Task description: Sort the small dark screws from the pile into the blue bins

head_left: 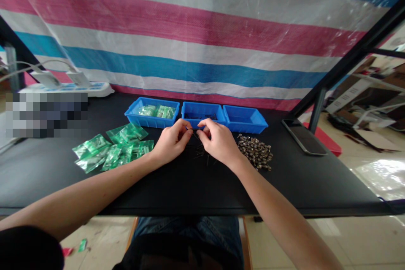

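The table (196,190) has a smooth, matt finish; the trays (247,128) look like smooth plastic, the packets (128,133) glossy plastic film, the small parts (257,152) shiny metal (the striped sheet (190,48) is crinkled, shiny plastic).

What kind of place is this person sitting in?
It looks like a small workbench, maybe in a workshop. The black table holds three blue bins, a heap of small metal pieces and a pile of green packets.

2 hands (172,142) pinch a thin dark piece (194,130) before 3 blue trays (247,127)
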